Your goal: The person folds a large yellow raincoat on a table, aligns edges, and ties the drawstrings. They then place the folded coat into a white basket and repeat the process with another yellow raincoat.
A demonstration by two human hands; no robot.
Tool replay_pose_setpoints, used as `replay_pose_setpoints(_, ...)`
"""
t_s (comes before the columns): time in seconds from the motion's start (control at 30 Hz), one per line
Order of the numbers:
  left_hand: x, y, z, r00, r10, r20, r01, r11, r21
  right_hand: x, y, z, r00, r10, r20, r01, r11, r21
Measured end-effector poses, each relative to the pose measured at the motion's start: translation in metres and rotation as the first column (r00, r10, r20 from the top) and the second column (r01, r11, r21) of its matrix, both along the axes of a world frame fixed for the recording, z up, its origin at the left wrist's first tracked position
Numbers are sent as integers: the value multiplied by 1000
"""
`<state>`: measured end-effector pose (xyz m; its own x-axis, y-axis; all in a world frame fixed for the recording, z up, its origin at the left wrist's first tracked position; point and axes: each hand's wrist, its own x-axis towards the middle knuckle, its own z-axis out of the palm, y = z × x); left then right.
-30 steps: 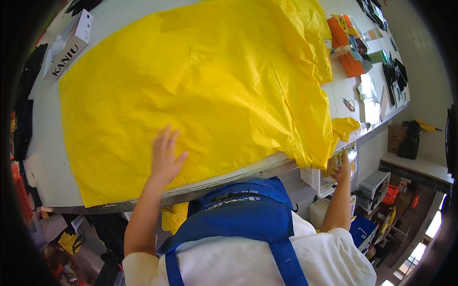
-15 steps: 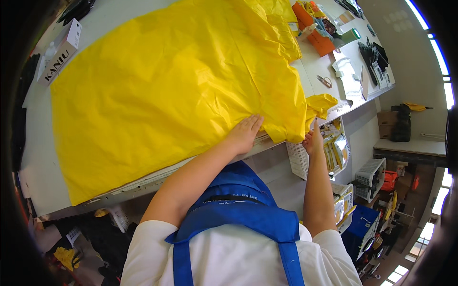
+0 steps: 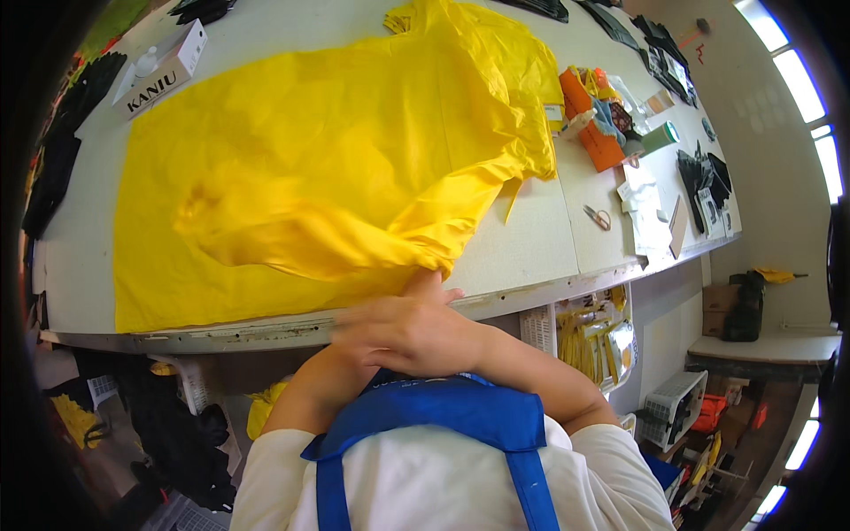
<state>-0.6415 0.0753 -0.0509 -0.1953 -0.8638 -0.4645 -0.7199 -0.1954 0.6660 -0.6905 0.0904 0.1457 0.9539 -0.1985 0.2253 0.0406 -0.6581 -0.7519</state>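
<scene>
A large sheet-like yellow garment [image 3: 266, 133] in thin shiny fabric lies across the table. Its loose, gathered part, which looks like a sleeve [image 3: 310, 239], is folded leftward over the body, its far left end blurred by motion. At the near edge of the fabric, my left hand [image 3: 428, 285] has its fingers hidden at the bunched cloth, the thumb showing on the right. My right hand [image 3: 390, 332] crosses over my left wrist, nearer to me. It points left and is smeared by motion; nothing shows in it.
An orange box [image 3: 600, 146] of small items, a green roll [image 3: 660, 137] and scissors [image 3: 598, 217] are on the table's right side. A white box with a bottle [image 3: 164, 75] stands at the far left. Below the table edge [image 3: 531, 299] hangs a basket of yellow packets [image 3: 611, 341].
The gathered yellow part has swung from the right over to the left across the garment. My right hand has crossed leftward over my left arm; bare tabletop now shows at right.
</scene>
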Motion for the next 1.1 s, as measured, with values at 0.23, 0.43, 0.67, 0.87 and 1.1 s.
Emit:
replay_pose_setpoints(0.23,-13,10,12,-198,661,-723,-804,312,505,-126,-170,-109,495,-868,-47,779,467,-419)
replay_pose_setpoints(0.43,-12,36,2,-222,723,-654,-710,340,617,-142,-282,-162,566,-791,-231,571,579,-582)
replay_pose_setpoints(0.67,48,97,42,-378,741,-556,-416,401,817,-145,-303,-118,584,-675,-450,412,725,-552)
replay_pose_setpoints(0.87,150,94,79,-168,934,-315,-983,-182,-15,-151,-279,-132,794,-518,-319,420,846,-327)
replay_pose_setpoints(1.1,250,71,50,47,934,-355,-992,85,94,-185,-316,-147,390,-915,105,885,341,-316)
